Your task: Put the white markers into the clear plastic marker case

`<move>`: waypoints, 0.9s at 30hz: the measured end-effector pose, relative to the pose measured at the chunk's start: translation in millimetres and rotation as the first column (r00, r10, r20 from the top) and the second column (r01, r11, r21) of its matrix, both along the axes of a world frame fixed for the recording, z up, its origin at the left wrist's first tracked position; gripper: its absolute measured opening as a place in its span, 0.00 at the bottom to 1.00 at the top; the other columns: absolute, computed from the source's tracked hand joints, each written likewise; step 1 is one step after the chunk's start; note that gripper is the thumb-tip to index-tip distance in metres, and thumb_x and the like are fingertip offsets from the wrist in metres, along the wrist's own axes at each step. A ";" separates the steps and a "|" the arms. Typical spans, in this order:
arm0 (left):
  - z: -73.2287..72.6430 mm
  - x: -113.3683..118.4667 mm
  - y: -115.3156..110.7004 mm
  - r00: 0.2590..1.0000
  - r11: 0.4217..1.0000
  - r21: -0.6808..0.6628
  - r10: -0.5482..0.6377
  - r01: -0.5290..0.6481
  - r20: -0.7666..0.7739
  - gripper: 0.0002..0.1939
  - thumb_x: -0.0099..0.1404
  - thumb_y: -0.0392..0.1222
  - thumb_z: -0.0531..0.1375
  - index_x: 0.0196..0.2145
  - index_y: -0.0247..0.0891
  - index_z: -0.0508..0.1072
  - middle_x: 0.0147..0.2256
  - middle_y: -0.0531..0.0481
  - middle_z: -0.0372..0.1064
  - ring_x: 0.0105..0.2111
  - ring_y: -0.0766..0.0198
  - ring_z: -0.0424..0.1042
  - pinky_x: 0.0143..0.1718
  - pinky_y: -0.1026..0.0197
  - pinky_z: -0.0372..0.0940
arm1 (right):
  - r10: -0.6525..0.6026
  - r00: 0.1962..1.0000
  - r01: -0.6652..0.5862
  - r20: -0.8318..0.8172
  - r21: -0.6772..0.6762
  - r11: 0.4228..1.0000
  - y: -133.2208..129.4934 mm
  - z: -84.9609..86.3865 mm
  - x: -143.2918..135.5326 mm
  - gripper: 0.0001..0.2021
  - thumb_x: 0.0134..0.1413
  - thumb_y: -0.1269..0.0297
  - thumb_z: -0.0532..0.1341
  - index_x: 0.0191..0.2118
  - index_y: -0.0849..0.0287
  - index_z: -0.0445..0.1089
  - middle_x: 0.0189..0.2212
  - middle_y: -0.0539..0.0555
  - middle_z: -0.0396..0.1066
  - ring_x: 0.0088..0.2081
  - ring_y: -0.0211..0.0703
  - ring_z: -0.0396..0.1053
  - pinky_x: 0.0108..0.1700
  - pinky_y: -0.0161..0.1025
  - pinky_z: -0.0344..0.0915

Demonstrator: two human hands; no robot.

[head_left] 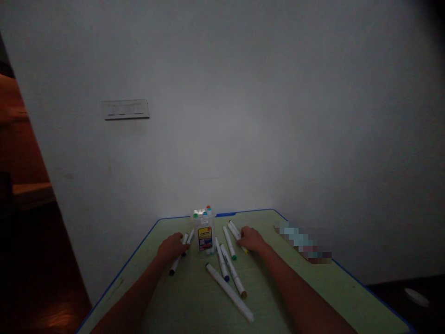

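Note:
My left hand point(170, 248) is on the left side of the table, fingers closed around a white marker; a black-ended marker point(174, 267) and a second white marker point(191, 237) lie under or beside the fingertips. With its fingers pinched on a yellow-ended marker point(233, 228), my right hand point(252, 239) rests at the right. Between the hands stands a clear plastic marker case point(205, 236) with a yellow and blue label; several markers with green, blue and orange ends stand inside.
Loose on the green table point(181, 306) lie a green-ended marker point(229, 242), a purple-ended marker point(221, 260), a brown-ended marker point(233, 271) and a thick white marker point(229, 292). A blurred flat object point(302, 243) lies near the right edge. A wall point(222, 116) rises behind.

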State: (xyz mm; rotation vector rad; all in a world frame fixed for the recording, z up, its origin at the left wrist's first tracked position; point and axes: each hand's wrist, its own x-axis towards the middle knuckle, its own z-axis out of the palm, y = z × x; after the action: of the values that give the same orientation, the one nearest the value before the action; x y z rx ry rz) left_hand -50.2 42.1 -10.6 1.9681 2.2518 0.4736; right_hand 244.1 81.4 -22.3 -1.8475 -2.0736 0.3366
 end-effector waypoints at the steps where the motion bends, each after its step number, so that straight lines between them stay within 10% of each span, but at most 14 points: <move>1: -0.5 1.1 1.6 1.000 1.000 0.003 0.008 -0.008 -0.010 0.22 0.48 0.48 0.56 0.40 0.36 0.70 0.39 0.37 0.71 0.38 0.50 0.70 0.35 0.56 0.61 | 0.000 1.000 0.000 0.010 -0.005 1.000 -0.5 0.2 -0.4 0.11 0.38 0.64 0.60 0.32 0.62 0.68 0.36 0.62 0.72 0.38 0.51 0.69 0.33 0.38 0.58; 11: -4.9 3.4 -0.8 0.997 0.988 0.152 -0.029 0.039 -0.066 0.12 0.55 0.45 0.51 0.33 0.37 0.70 0.37 0.40 0.69 0.36 0.52 0.69 0.37 0.54 0.60 | -0.001 0.999 0.001 0.037 -0.001 1.000 -2.8 0.8 -2.8 0.11 0.39 0.62 0.58 0.32 0.60 0.68 0.35 0.61 0.72 0.38 0.52 0.69 0.32 0.39 0.57; 18: 21.9 -18.5 -6.7 0.915 0.896 0.411 -0.015 -0.166 0.403 0.21 0.63 0.53 0.40 0.30 0.37 0.65 0.28 0.48 0.64 0.30 0.61 0.66 0.32 0.60 0.61 | -0.016 1.000 0.016 0.007 -0.005 1.000 4.0 -6.9 -0.6 0.10 0.41 0.60 0.58 0.30 0.60 0.67 0.35 0.60 0.72 0.37 0.50 0.69 0.32 0.38 0.56; 23: 50.3 5.5 -23.2 0.430 0.782 0.604 -0.499 -0.150 0.752 0.18 0.57 0.54 0.53 0.38 0.37 0.64 0.29 0.52 0.62 0.29 0.67 0.63 0.29 0.65 0.62 | -0.011 1.000 0.011 -0.028 0.006 1.000 3.1 -7.5 -1.3 0.08 0.41 0.61 0.57 0.29 0.59 0.67 0.34 0.59 0.72 0.36 0.49 0.69 0.32 0.38 0.56; 27: 64.3 28.3 -29.6 0.250 0.753 0.653 -0.618 -0.086 0.745 0.18 0.55 0.50 0.58 0.39 0.38 0.63 0.32 0.50 0.66 0.30 0.66 0.65 0.33 0.61 0.64 | -0.018 0.997 0.018 -0.074 -0.003 1.000 1.6 -7.6 -1.7 0.08 0.41 0.62 0.57 0.30 0.60 0.66 0.33 0.59 0.72 0.36 0.48 0.69 0.31 0.38 0.56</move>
State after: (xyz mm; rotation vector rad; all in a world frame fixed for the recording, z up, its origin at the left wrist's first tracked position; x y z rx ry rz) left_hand -21.9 12.5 53.7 1.4146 0.9107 1.8682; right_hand 242.3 83.0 -29.9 -1.8251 -2.0075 0.3965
